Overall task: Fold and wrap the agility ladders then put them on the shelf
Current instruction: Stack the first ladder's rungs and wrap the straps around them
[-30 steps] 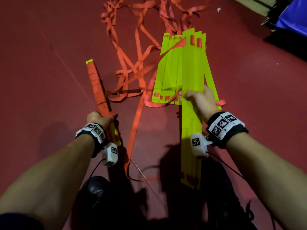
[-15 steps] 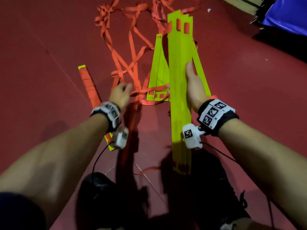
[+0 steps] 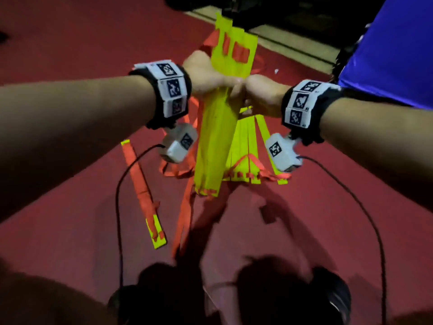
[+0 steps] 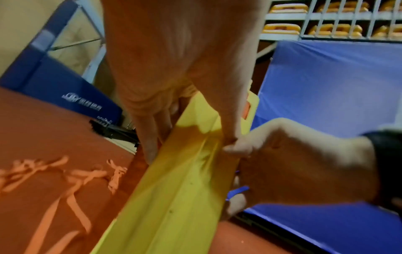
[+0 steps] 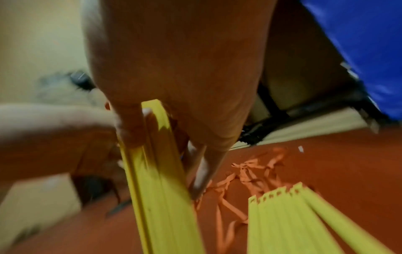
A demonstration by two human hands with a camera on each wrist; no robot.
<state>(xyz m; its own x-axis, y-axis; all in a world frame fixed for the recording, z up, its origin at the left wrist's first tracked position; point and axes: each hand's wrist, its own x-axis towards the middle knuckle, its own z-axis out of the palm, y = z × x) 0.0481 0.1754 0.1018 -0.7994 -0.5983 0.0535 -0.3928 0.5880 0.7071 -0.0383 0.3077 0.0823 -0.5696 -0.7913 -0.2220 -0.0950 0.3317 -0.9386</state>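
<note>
Far left on the red floor (image 3: 70,195) lies a wrapped ladder (image 3: 141,191), an orange-strapped bundle with yellow tips, well apart from the action. Next, the left hand (image 3: 206,73) is up at chest height, fingers curled round the yellow rungs (image 3: 218,141) from their left edge. The stack stands nearly upright, its slotted top end poking above the knuckles and its lower end hanging clear of the floor. Orange straps (image 3: 185,207) dangle from it and trail down. Behind the held stack, more rungs (image 3: 250,146) fan out on the floor, threaded on orange strap. The right hand (image 3: 262,95) clamps the same stack from the right, thumb tip touching the left hand's. Far right, a blue mat (image 3: 393,55), and in the left wrist view a shelf (image 4: 326,18) with orange items behind it.
</note>
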